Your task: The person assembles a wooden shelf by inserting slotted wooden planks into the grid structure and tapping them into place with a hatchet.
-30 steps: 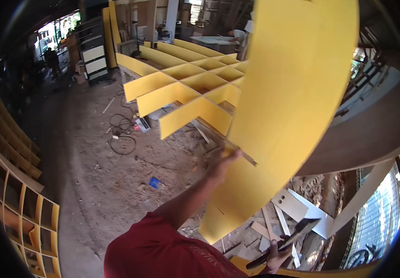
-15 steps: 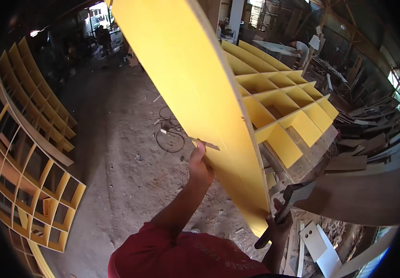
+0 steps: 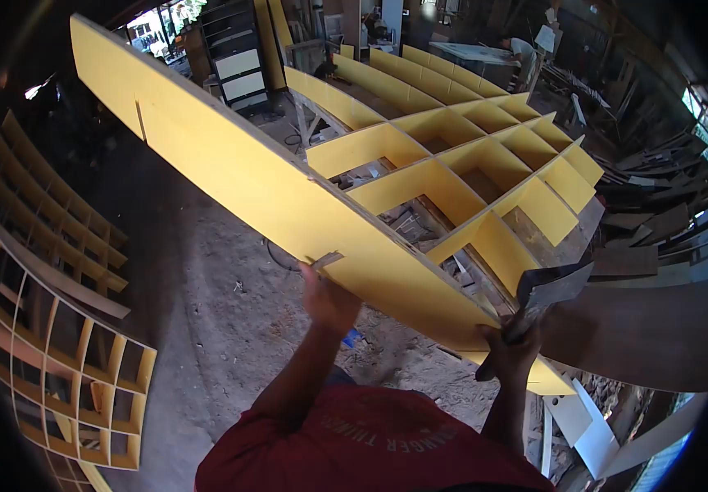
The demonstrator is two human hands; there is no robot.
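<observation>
A long yellow board [image 3: 231, 193] is slanting along the near side of the yellow lattice [image 3: 432, 184]. The left hand [image 3: 331, 302] is gripping its lower edge with curled fingers; the right hand [image 3: 515, 351] is wrapping its fingers round a dark tool [image 3: 557, 287].

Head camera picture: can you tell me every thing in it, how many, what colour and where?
Curved board: one, yellow, slanting across the middle
Dark tool: one, blackish, before the board's lower end
Grid frame: one, yellow, beyond the board
Lattice frames: at least two, yellowish, left
Ground: grey-brown, middle
Scrap: one, blue, on the ground
Large panel: one, brown, right
Pale boards: several, whitish, lower right
Table: one, pale, top right
Other person: one, pale top, beside the table
Shirt: one, red, bottom
Left hand: one, bare, on the board's lower edge
Right hand: one, bare, around the tool
Dim corners: can't tell
</observation>
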